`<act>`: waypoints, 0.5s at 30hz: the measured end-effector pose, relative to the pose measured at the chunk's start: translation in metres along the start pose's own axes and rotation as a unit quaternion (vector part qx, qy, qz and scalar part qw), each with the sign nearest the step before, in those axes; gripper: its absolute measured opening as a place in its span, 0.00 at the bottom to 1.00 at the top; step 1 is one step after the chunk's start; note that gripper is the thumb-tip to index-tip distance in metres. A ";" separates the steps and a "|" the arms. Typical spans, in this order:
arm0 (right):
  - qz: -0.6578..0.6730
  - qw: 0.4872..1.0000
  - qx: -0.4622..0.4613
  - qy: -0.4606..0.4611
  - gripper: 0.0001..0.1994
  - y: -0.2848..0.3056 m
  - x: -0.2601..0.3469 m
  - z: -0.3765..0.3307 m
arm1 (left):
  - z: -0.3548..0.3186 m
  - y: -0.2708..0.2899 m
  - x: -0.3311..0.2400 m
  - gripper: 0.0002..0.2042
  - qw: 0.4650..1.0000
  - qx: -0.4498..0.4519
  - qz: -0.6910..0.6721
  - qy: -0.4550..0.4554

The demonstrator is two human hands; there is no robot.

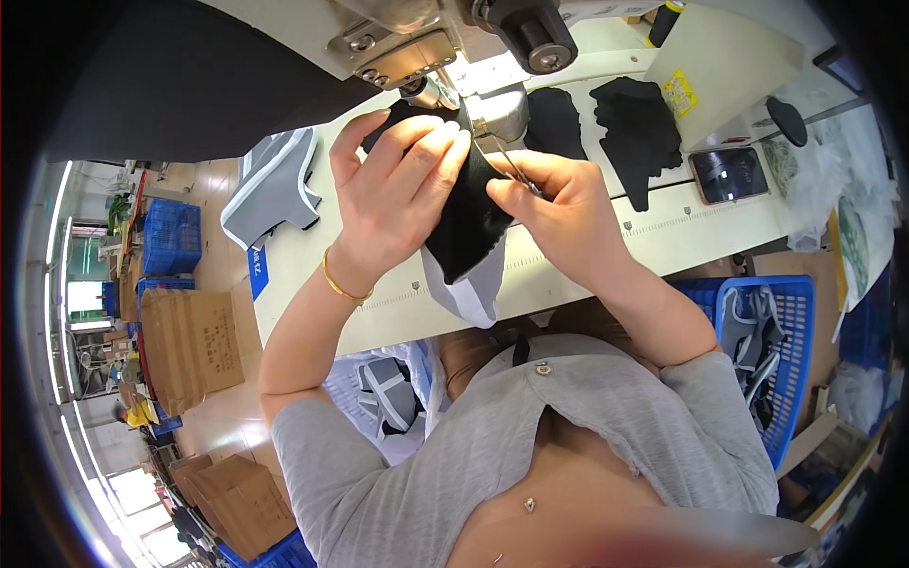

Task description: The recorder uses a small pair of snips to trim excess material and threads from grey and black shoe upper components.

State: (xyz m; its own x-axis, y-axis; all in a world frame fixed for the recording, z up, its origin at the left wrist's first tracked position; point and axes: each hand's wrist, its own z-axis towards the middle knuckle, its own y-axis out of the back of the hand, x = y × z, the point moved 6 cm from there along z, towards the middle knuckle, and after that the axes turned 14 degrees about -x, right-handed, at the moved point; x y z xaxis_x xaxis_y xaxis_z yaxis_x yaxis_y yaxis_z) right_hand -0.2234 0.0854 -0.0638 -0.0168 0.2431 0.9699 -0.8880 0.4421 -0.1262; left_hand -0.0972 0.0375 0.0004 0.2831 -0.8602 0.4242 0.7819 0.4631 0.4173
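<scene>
A black fabric piece [471, 222] lies under the head of a sewing machine [407, 59], its pointed end hanging toward me over a pale grey-white layer [469, 295]. My left hand [398, 180], a gold bangle at the wrist, grips the black fabric close to the needle area, with one finger raised. In my right hand [563, 204] is a pair of thin metal tweezers [514, 168], tips pointing at the fabric edge beside the machine foot. Where tips and fabric meet is too small to tell.
More black cut pieces [636, 133] and a phone [729, 176] lie on the table to the right. Grey pieces with white edging [275, 180] sit at the table's left. A blue basket [793, 369] of sewn pieces stands at my right; cardboard boxes [194, 346] stand on the left floor.
</scene>
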 end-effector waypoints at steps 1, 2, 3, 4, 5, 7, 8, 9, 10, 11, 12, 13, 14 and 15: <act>0.002 1.000 0.002 0.000 0.10 -0.001 0.001 0.002 | 0.000 0.000 0.001 0.11 1.000 -0.005 0.003 0.002; -0.004 1.000 -0.003 0.004 0.10 -0.001 0.002 0.005 | 0.000 -0.001 0.003 0.11 1.000 -0.010 0.007 0.004; -0.009 1.000 -0.008 0.008 0.10 -0.002 0.004 0.006 | 0.000 -0.002 0.004 0.11 1.000 -0.008 0.009 0.003; 0.012 1.000 0.000 -0.024 0.11 -0.002 0.005 0.008 | -0.001 -0.002 0.005 0.12 1.000 -0.016 0.018 0.005; 0.014 1.000 0.002 -0.025 0.11 -0.002 0.002 0.010 | -0.001 -0.002 0.006 0.12 0.999 -0.023 0.029 0.006; -0.007 1.000 -0.003 0.028 0.12 0.001 0.000 0.018 | -0.001 -0.004 0.005 0.14 0.999 -0.027 0.030 -0.006; -0.009 0.999 -0.002 0.044 0.13 0.001 -0.002 0.022 | -0.001 -0.005 0.004 0.14 0.999 -0.020 0.039 -0.008; -0.008 0.999 -0.002 0.044 0.13 0.001 -0.002 0.024 | -0.001 -0.006 0.003 0.14 0.999 -0.014 0.047 -0.009; -0.027 0.998 -0.008 0.048 0.13 0.002 -0.001 0.026 | -0.002 -0.006 0.003 0.14 0.998 -0.014 0.052 -0.013; -0.046 0.997 -0.013 0.053 0.13 0.003 0.000 0.028 | -0.002 -0.006 0.003 0.14 0.998 -0.014 0.051 -0.014; -0.045 0.998 -0.014 0.052 0.13 0.004 0.003 0.029 | -0.004 -0.006 0.004 0.14 0.998 -0.013 0.055 -0.012; -0.064 0.997 -0.007 0.037 0.09 0.004 0.004 0.030 | -0.006 -0.006 0.005 0.14 0.998 -0.012 0.058 -0.010; -0.083 0.996 -0.001 0.021 0.12 0.004 0.003 0.030 | -0.006 -0.006 0.005 0.14 0.998 -0.012 0.057 -0.011; -0.082 0.996 -0.002 0.021 0.12 0.004 0.002 0.031 | -0.005 -0.006 0.005 0.14 0.998 -0.016 0.059 -0.011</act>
State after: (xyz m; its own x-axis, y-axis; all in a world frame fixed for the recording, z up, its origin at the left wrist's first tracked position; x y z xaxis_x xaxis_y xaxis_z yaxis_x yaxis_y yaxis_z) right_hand -0.2411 0.0606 -0.0561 0.1484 0.2029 0.9679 -0.8753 0.4825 0.0331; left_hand -0.0979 0.0293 -0.0040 0.3626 -0.7947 0.4868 0.7613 0.5538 0.3371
